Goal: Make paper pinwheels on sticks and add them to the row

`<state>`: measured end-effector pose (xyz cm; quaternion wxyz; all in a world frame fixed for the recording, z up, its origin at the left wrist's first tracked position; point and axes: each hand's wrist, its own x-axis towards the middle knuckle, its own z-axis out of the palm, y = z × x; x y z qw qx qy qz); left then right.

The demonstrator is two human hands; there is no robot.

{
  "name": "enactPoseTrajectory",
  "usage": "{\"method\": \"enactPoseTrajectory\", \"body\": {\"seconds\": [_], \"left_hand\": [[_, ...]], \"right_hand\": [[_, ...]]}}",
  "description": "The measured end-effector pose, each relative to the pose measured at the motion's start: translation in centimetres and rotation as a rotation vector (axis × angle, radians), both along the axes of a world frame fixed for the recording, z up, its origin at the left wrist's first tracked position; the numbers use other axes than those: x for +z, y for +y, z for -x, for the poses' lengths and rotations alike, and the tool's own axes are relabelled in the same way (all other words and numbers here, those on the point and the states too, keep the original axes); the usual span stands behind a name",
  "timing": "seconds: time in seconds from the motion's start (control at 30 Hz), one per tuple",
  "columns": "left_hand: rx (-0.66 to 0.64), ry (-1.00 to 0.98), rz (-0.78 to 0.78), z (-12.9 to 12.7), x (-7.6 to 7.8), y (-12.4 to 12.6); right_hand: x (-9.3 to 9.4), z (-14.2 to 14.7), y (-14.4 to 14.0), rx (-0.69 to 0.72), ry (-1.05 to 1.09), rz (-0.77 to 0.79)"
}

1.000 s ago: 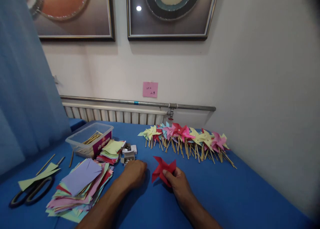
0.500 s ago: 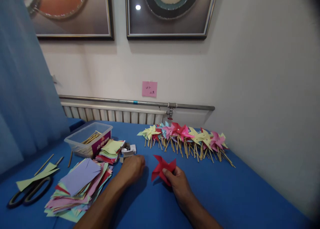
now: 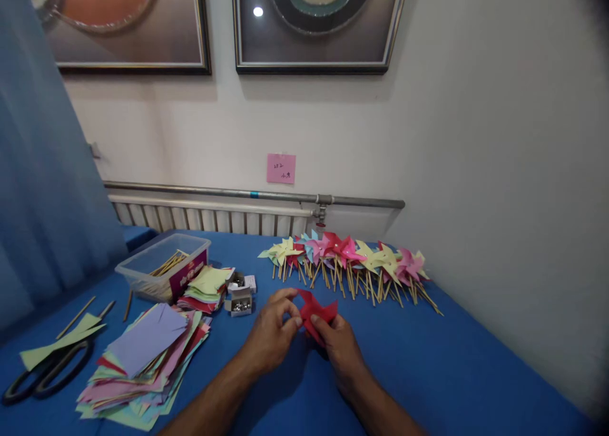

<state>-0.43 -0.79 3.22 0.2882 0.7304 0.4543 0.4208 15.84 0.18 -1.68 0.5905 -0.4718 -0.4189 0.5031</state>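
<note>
My right hand grips a red paper pinwheel by its lower right part, thumb on top. At the pinwheel's left edge is my left hand, its thumb and index finger closed in a pinch. Whatever they pinch, if anything, is too small to make out. Left of that hand stand two small open boxes, and the front box has shiny metal tacks in it. Several finished pinwheels on sticks lie in a row behind my hands.
A clear plastic box holds wooden sticks at the left. Near it lie a small stack of coloured paper, a larger pile of cut paper and black-handled scissors under pale green paper. A wall bounds the right side.
My left hand has moved right, from beside the small boxes to the red pinwheel, uncovering the front box of tacks. My right hand still holds the pinwheel, now tilted differently.
</note>
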Motion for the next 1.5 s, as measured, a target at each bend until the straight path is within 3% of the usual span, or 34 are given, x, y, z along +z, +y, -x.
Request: {"method": "enactPoseTrajectory", "body": {"seconds": [0.27,0.63,1.13,1.5], "left_hand": [[-0.015,0.163,-0.126,-0.9,-0.6,-1.1],[0.013,0.15,-0.086,-0.5,-0.4,-0.6],[-0.051,0.032,0.023,-0.1,-0.4,0.0],[-0.039,0.049,0.044,-0.1,-0.4,0.1]], "right_hand": [[-0.5,0.6,0.0,0.023,-0.028,-0.029],[0.1,1.3,-0.6,0.117,0.116,0.006],[-0.2,0.9,-0.4,0.127,0.108,0.004],[-0.3,0.9,-0.4,0.143,0.111,-0.003]]}}
